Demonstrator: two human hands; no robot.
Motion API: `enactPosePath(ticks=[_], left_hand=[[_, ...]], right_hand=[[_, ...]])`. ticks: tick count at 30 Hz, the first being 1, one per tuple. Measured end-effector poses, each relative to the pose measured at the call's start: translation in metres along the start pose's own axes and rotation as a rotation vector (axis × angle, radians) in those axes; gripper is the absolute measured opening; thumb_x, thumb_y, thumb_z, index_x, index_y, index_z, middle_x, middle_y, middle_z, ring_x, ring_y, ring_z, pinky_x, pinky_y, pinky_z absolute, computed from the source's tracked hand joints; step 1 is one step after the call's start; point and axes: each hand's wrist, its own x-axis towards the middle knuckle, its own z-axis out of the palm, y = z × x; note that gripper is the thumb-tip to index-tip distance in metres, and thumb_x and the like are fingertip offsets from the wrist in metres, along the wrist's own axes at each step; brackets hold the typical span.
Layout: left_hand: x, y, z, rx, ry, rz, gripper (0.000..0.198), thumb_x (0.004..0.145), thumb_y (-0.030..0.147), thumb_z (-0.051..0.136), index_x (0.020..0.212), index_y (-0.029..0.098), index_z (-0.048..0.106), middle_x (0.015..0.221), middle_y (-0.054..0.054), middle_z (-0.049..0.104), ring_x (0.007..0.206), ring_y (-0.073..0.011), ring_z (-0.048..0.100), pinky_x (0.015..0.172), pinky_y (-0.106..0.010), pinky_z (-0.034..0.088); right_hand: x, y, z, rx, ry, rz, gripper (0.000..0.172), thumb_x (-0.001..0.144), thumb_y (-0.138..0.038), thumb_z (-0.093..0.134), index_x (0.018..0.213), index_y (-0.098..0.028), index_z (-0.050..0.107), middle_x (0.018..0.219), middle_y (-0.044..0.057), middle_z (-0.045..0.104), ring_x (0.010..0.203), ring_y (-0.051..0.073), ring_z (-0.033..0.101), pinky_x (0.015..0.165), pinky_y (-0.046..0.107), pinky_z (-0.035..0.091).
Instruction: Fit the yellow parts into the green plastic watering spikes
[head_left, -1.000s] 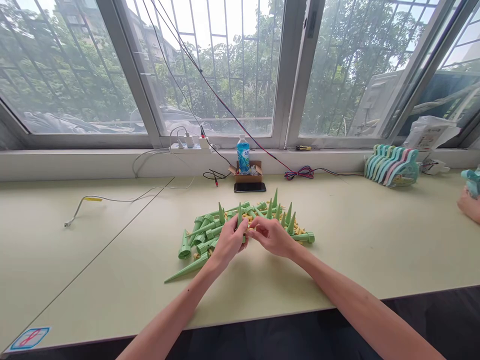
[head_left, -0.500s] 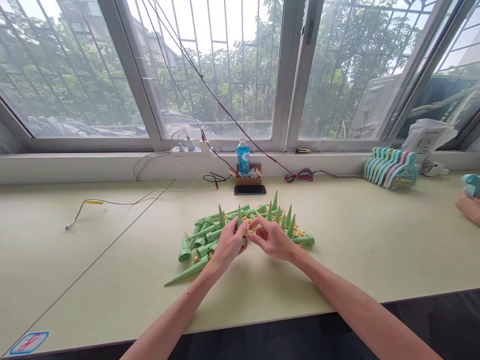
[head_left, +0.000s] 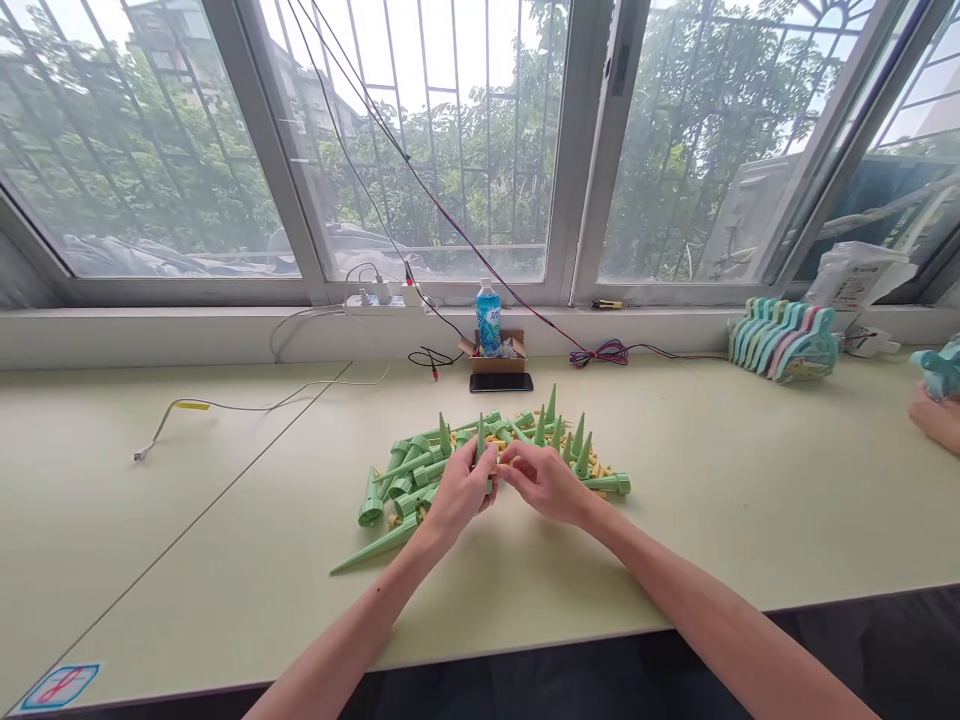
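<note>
Nearest me, a loose green spike (head_left: 375, 549) lies on its side at eight o'clock from my hands. My left hand (head_left: 459, 492) grips an upright green cone (head_left: 481, 428), tip to the sky; my right hand's (head_left: 546, 484) thumb and forefinger come close against it, though I can't tell whether they pinch anything. The green heap (head_left: 426, 470) spreads from nine to three o'clock, mixed with small yellow pieces (head_left: 598, 468). Beyond, at twelve, lie a phone (head_left: 501, 382), then a box (head_left: 499, 366) holding a blue bottle (head_left: 489, 325).
</note>
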Motion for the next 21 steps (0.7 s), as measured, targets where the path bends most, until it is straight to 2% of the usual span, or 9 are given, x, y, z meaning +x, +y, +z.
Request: enactPosePath(ticks=[4, 7, 10, 14, 21], left_hand=[[0.0002, -0.0009, -0.0006, -0.003, -0.006, -0.004, 0.029, 0.083, 0.045, 0.057, 0.076, 0.020, 0.044, 0.057, 0.006, 0.043, 0.040, -0.0064, 0.040, 0.035, -0.017, 0.026], [0.0001, -0.0011, -0.0009, -0.007, -0.008, -0.008, 0.030, 0.084, 0.045, 0.057, 0.076, 0.020, 0.043, 0.057, 0.007, 0.042, 0.040, -0.0061, 0.039, 0.035, -0.017, 0.026], [0.0001, -0.0009, -0.0006, 0.000, -0.006, 0.007, 0.030, 0.084, 0.044, 0.057, 0.075, 0.020, 0.042, 0.058, 0.007, 0.042, 0.041, -0.0061, 0.038, 0.035, -0.017, 0.026], [0.0000, -0.0002, -0.0003, -0.001, 0.006, 0.015, 0.031, 0.084, 0.044, 0.057, 0.074, 0.020, 0.041, 0.057, 0.007, 0.041, 0.041, -0.0062, 0.037, 0.035, -0.017, 0.027], [-0.0007, 0.0007, 0.0006, -0.001, 0.008, 0.017, 0.029, 0.084, 0.044, 0.057, 0.075, 0.020, 0.043, 0.057, 0.007, 0.042, 0.040, -0.0064, 0.038, 0.035, -0.017, 0.027]], right_hand=[[0.0005, 0.0024, 0.0009, -0.031, 0.008, 0.009, 0.032, 0.098, -0.044, 0.046, 0.082, -0.018, 0.056, 0.058, -0.004, 0.046, 0.050, 0.009, 0.033, 0.049, 0.023, 0.028], [0.0003, 0.0012, 0.0002, -0.037, 0.011, 0.018, 0.036, 0.098, -0.047, 0.045, 0.082, -0.017, 0.057, 0.057, -0.004, 0.045, 0.050, 0.010, 0.034, 0.049, 0.023, 0.029], [-0.0005, -0.0030, -0.0014, -0.018, 0.010, 0.017, 0.029, 0.096, -0.046, 0.049, 0.090, -0.018, 0.055, 0.054, -0.007, 0.039, 0.048, 0.009, 0.030, 0.048, 0.023, 0.027], [-0.0016, -0.0063, -0.0025, 0.033, -0.027, -0.001, 0.020, 0.095, -0.039, 0.053, 0.099, -0.019, 0.050, 0.054, -0.009, 0.042, 0.047, 0.009, 0.032, 0.048, 0.022, 0.026], [-0.0015, -0.0006, -0.0008, 0.036, -0.027, 0.003, 0.020, 0.096, -0.039, 0.050, 0.098, -0.020, 0.049, 0.057, -0.007, 0.045, 0.048, 0.009, 0.029, 0.048, 0.022, 0.027]])
